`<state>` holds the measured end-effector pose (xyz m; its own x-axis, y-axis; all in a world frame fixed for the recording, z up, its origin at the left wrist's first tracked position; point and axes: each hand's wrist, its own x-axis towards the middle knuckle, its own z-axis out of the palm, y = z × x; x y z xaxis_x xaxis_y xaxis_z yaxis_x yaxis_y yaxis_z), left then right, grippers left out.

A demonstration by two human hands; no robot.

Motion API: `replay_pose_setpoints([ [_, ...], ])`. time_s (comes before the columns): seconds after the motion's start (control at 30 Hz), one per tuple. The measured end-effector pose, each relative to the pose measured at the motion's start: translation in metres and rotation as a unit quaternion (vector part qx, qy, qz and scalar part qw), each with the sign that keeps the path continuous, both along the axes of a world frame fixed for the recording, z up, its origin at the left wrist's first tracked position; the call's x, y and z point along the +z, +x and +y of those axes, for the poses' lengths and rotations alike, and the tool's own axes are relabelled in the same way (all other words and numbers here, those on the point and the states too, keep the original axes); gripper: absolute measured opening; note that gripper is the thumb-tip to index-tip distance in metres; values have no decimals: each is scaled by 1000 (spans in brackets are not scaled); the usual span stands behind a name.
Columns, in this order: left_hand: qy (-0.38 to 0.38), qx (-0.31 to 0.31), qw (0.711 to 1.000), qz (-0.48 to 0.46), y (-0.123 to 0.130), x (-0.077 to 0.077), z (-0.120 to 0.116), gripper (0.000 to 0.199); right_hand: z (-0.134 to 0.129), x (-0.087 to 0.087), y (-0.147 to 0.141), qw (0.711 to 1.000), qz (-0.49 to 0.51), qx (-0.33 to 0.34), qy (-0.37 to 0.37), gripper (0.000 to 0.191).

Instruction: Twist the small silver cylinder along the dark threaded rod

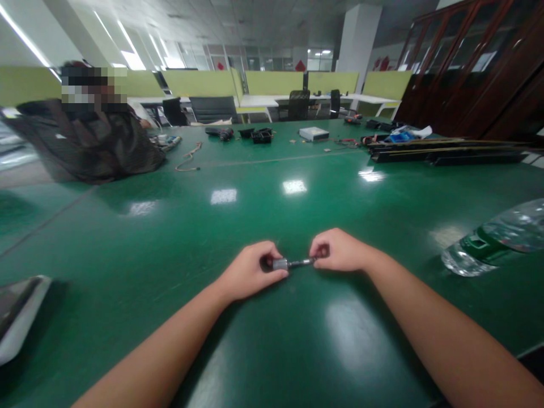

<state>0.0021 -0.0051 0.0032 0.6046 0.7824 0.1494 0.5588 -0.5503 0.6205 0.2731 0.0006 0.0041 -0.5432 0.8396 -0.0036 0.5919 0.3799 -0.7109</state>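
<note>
Head view: shows small metal tool (300,263) low over the green table (263,218), near side, centre, between left hand (249,272) and right hand (344,252); lies with long axis almost straight left to right, across the view, thick grey end to the left, thin shaft pointing right; looks close to level, right end perhaps a touch farther; too small and blurred to name more exactly.

Held at both ends: grasped by left grip around thick grey end, thumb on near side, forefinger curled over far side; pinched by right grip at far right end of thin shaft, thumb and forefinger together, other fingers curled in; blurred at that tip, so can't tell how firmly pinched; leaves middle of shaft bare between the hands; seen from left grip, runs off to the right, straight toward right fingertips; neither hand clearly nearer, both already at the tool, left with more of it covered.

Pose: left forearm in from near left, angled far and right, wrist roughly straight; right forearm in from near right, angled far and left, bent inward at wrist; both low over table, can't tell whether resting on it; well apart from bottle (484,246), off to the right.
</note>
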Motion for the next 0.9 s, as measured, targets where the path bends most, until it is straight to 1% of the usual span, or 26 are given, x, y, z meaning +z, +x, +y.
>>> replay_pose_setpoints([
  [0.1, -1, 1, 1000, 2, 0, 1, 0, 22, 2, 2, 6, 1000, -5, -11, -17, 16],
  [0.27, -1, -1, 1000, 1, 1, 1, 0, 21, 3, 0, 6, 1000, 0, -8, -31, 17],
  [0.47, 1, -3, 1000, -6, -1, -2, 1, 21, 2, -5, -1, 999, 33, 12, -19, 18],
  [0.53, 1, -2, 1000, -11, -1, -3, 1, 21, 1, -8, -8, 999, 50, 6, -16, 20],
  [0.57, -2, 0, 1000, -13, -1, -3, 2, 22, 1, -10, -12, 998, 58, -8, -13, 20],
  [0.67, -10, 10, 1000, -23, -1, -5, 2, 23, -3, -16, -28, 996, 74, -37, 12, 19],
  [0.8, -8, 8, 1000, -28, -1, -4, 1, 25, -7, -20, -43, 994, 70, -16, 87, 12],
  [0.9, -14, 5, 999, -29, -2, -3, 1, 21, -8, -20, -45, 991, 57, -1, 119, 12],
])
